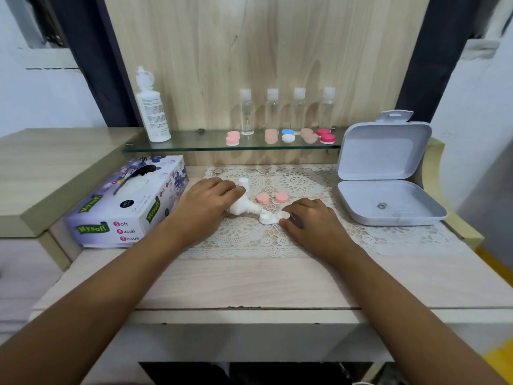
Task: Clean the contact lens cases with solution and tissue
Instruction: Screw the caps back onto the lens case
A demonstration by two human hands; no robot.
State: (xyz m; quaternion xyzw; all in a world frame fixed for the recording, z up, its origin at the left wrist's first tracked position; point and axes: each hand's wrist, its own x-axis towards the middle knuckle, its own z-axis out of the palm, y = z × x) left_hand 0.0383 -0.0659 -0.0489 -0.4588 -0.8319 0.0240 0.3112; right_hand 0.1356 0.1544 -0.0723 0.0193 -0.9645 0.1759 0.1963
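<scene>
Two-handed, seemingly mid-rinse: grips small bottle (240, 207) in left hand (206, 202), pinches lens case (268, 218) with right hand (311, 221), next calls for tissue box (125, 201) left of case.

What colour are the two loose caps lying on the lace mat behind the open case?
Both caps are pink, clearest in the head view.

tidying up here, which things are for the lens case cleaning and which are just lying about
In the job: small white bottle in left hand, white lens case at right hand, pink caps, tissue box.
Lying about: open grey box, four clear bottles, lace mat.
</scene>
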